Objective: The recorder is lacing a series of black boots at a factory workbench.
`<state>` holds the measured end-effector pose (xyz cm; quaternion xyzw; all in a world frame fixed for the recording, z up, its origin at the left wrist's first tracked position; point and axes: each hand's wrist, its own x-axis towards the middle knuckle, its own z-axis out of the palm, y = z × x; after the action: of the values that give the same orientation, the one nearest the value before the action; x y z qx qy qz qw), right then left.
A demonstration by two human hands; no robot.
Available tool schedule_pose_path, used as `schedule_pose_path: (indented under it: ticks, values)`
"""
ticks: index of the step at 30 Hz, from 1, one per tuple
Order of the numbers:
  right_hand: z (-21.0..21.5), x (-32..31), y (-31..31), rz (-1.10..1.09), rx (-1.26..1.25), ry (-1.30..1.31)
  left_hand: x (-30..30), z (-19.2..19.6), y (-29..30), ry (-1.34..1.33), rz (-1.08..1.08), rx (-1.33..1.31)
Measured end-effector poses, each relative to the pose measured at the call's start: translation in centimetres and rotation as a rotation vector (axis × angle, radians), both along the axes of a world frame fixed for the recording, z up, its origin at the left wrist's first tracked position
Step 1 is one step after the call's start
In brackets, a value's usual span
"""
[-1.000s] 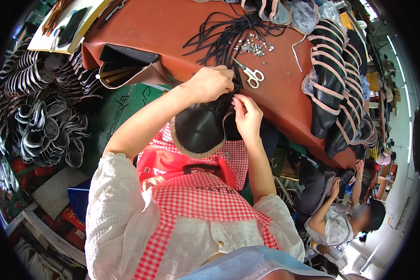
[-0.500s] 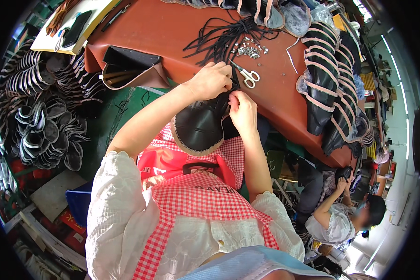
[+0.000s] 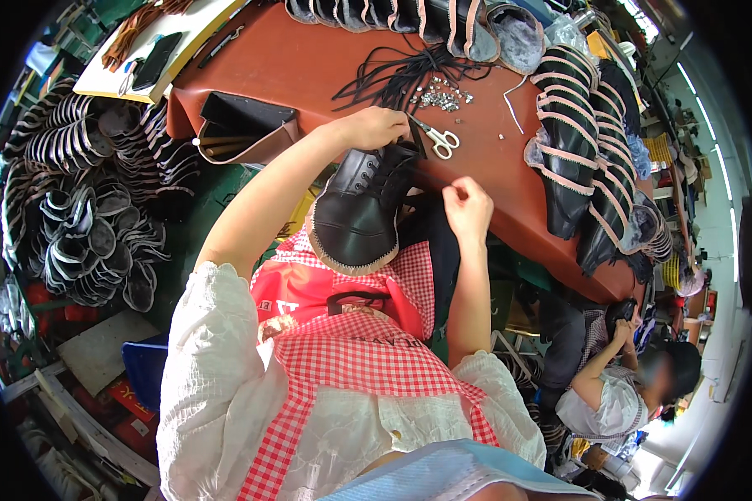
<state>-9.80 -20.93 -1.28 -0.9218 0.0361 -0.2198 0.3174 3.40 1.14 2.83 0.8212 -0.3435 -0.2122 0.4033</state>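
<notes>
A black leather shoe upper [image 3: 355, 227] with a pale, zigzag-cut edge rests toe toward me, between my lap and the table edge. Eyelets and black lacing run up its front. My left hand [image 3: 378, 128] is closed on its top end, fingertips partly hidden. To the right of the upper, my right hand [image 3: 469, 209] is pinched on a black shoelace [image 3: 429, 178] stretched from the lacing; the lace looks thin and slightly blurred. White-handled scissors [image 3: 443, 144] lie just beyond the upper on the table.
On the brown-red table [image 3: 309, 63] lie loose black laces [image 3: 376, 82] and small silvery pieces [image 3: 444, 94]. Rows of black uppers [image 3: 566, 142] line the right and far sides. An open pouch [image 3: 246, 125] hangs at the near edge. Another person [image 3: 606, 392] works at right.
My right hand has moved right and slightly down, away from the upper, drawing the lace out. My left hand has shifted a little left, and more eyelets now show.
</notes>
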Motion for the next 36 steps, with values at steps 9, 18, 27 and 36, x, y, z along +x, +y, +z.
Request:
schedule_pose_path:
  ticks: [9,18,27,36]
  values:
    - [0.7,-0.7,-0.2,-0.088,0.014,0.023,-0.4,0.3,0.1,-0.183,-0.060,0.289]
    - [1.2,0.6,1.7,-0.047,0.031,0.014,-1.6,2.8,1.3,-0.172,-0.005,0.451]
    - [1.5,6.6,0.1,0.239,0.004,0.015,-3.5,4.1,3.6,-0.243,-0.074,0.472]
    - [0.6,10.2,-1.0,0.120,-0.370,0.399,-5.0,2.5,7.4,0.295,0.267,-0.149]
